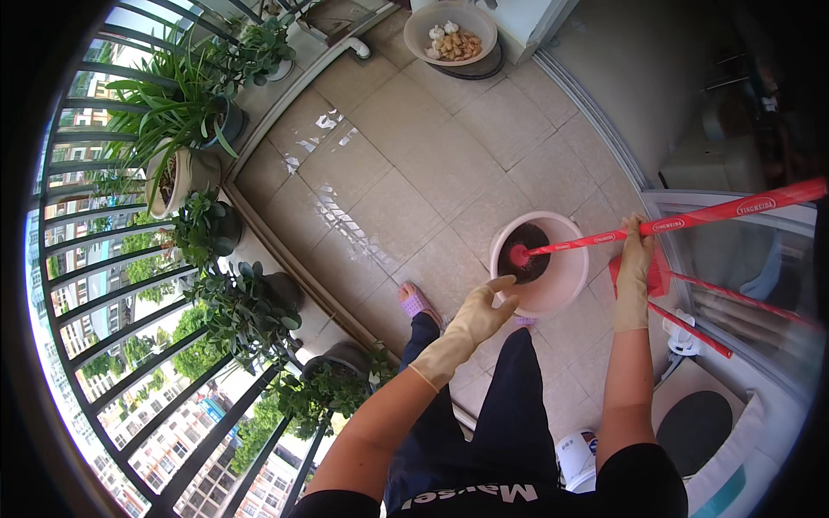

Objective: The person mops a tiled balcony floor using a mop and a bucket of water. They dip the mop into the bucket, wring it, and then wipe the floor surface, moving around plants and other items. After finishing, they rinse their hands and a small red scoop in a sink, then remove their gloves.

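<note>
My left hand (476,317), in a pale rubber glove, has its fingers apart beside the near left rim of a pink plastic bucket (554,291); whether a fingertip touches the rim I cannot tell. A long-handled brush (602,237) with a red stick leans into this bucket, its round dark bristle head resting inside at the left. My right hand (635,252), gloved alike, grips the stick partway up, to the right of the bucket. Partly hidden behind that glove is a red plastic dustpan (659,275).
Potted plants (249,311) line the ledge along the balcony railing (129,317) at left. Wet patches (350,226) shine on the tiled floor (414,149). A bowl of garlic and ginger (453,35) stands at the back. Sliding-door glass (745,285) borders the right; a white tub (576,456) sits near my legs.
</note>
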The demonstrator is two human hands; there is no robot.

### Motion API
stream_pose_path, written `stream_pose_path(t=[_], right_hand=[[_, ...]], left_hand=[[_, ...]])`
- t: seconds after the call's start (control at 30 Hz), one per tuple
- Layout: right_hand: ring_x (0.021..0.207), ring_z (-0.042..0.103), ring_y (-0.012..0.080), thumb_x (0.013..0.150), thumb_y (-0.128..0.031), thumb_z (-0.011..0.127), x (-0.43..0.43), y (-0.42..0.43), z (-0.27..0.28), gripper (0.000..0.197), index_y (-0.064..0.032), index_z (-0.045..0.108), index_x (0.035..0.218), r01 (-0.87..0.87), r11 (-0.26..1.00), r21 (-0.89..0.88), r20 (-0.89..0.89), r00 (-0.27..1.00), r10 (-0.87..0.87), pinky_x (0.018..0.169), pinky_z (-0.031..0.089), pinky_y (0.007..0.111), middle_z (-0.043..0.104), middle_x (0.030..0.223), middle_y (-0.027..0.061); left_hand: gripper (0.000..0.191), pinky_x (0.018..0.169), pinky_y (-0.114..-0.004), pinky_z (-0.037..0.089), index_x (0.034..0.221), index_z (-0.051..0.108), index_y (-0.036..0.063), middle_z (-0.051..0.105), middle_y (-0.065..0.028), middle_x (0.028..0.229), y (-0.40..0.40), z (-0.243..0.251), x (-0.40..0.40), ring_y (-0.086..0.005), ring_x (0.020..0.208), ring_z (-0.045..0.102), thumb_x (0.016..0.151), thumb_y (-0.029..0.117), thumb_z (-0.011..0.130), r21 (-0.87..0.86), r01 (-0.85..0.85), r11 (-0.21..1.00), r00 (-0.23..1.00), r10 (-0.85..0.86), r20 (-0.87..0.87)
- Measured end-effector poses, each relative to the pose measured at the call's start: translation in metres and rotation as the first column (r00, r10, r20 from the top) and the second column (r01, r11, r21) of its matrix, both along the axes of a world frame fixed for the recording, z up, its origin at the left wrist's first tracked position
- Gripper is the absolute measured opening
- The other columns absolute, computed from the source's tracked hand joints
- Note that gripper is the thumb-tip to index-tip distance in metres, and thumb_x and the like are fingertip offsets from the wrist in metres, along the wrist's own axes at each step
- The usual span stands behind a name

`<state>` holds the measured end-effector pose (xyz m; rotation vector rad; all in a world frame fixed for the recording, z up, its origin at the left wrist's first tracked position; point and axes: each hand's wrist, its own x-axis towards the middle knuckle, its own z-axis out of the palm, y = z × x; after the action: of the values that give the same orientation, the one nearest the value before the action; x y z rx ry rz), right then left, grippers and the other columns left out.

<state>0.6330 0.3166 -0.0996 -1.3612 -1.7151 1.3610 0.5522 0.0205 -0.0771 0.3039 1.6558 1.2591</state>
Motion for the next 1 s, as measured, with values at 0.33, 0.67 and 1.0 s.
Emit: stream_pose_path(t=[0.33, 0.67, 1.0], right_hand=[[0.111, 0.038, 0.021, 0.079, -0.035, 0.049, 0.064, 0.071, -0.046, 0.033, -0.0191, 0.048, 0.107, 0.462, 0.777, -0.427, 0.363, 0.875, -0.321, 0.088, 0.031, 0.034, 0.043, 0.117, 0.0008], [0.122, 0.023, 0.026, 0.08, -0.039, 0.045, 0.08, 0.11, -0.084, 0.047, -0.0203, 0.034, 0.122, 0.472, 0.671, -0.572, 0.209, 0.875, -0.437, 0.094, 0.024, 0.035, 0.025, 0.132, 0.0076], [0.124, 0.016, 0.0277, 0.085, -0.038, 0.036, 0.043, 0.121, -0.073, 0.051, -0.0167, 0.023, 0.129, 0.391, 0.713, -0.582, 0.15, 0.913, -0.379, 0.1, 0.015, 0.037, 0.019, 0.134, 0.0097]], left_hand=[[0.039, 0.08, -0.027, 0.039, 0.112, 0.047, 0.0022, 0.056, -0.0088, 0.101, -0.28, -0.023, -0.057, -0.0169, 0.097, 0.051, 0.081, 0.026, 0.051, -0.559, -0.449, 0.698, 0.716, 0.655, 0.243], [0.034, 0.082, -0.027, 0.039, 0.111, 0.046, 0.0029, 0.056, -0.0076, 0.099, -0.191, -0.028, -0.105, -0.0161, 0.095, 0.052, 0.084, 0.024, 0.047, -0.443, -0.512, 0.736, 0.607, 0.675, 0.42], [0.039, 0.09, -0.028, 0.034, 0.115, 0.043, 0.0003, 0.053, -0.0117, 0.106, -0.063, -0.023, -0.163, -0.0182, 0.104, 0.047, 0.086, 0.026, 0.043, -0.378, -0.349, 0.857, 0.729, 0.502, 0.465]])
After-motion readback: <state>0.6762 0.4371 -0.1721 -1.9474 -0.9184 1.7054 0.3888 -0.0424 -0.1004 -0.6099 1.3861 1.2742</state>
